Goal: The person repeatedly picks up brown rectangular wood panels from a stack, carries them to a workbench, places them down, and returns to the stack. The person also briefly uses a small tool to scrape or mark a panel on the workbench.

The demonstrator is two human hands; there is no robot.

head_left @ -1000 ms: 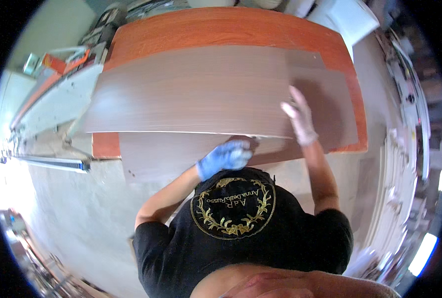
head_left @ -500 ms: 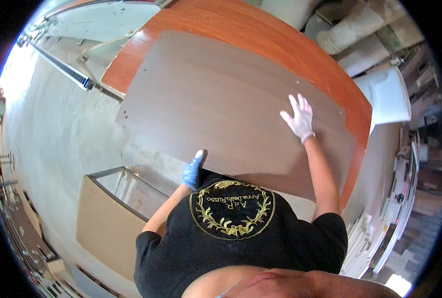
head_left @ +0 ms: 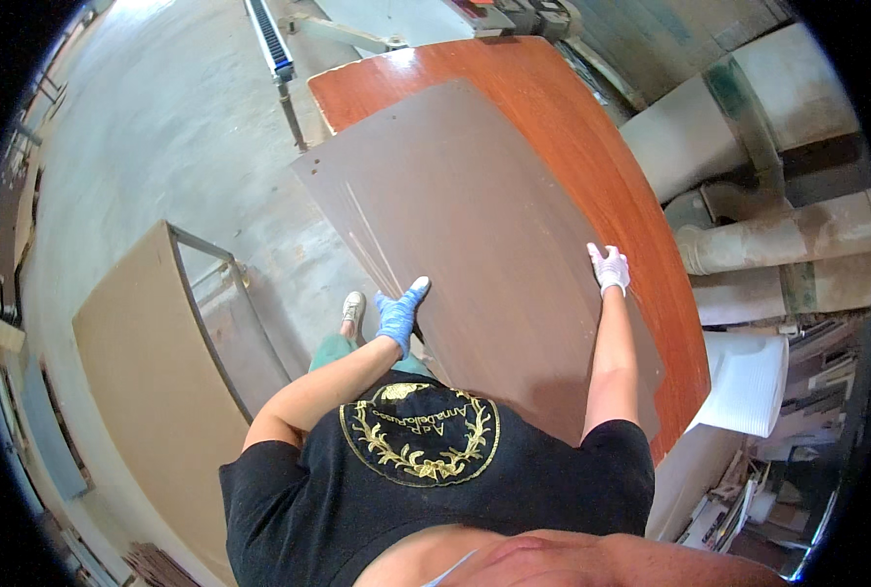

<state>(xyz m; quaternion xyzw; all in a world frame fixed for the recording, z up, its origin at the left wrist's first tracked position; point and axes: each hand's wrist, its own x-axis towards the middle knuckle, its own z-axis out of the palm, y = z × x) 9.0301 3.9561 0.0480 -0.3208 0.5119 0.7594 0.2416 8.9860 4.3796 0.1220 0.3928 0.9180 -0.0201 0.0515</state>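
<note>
1. Head view: 1 wide brown panel (head_left: 494,254) is laid flat on the orange-brown surface (head_left: 543,83), overhanging on the left.
2. Probably stiff, kinda heavy and a bit slick; best held by its 2 long edges.
3. Left edge seems gripped by the blue-gloved left hand (head_left: 397,318), thumb on top.
4. Right edge's touched by the white-gloved right hand (head_left: 609,268), fingers half bent; grip can't be told.
</note>
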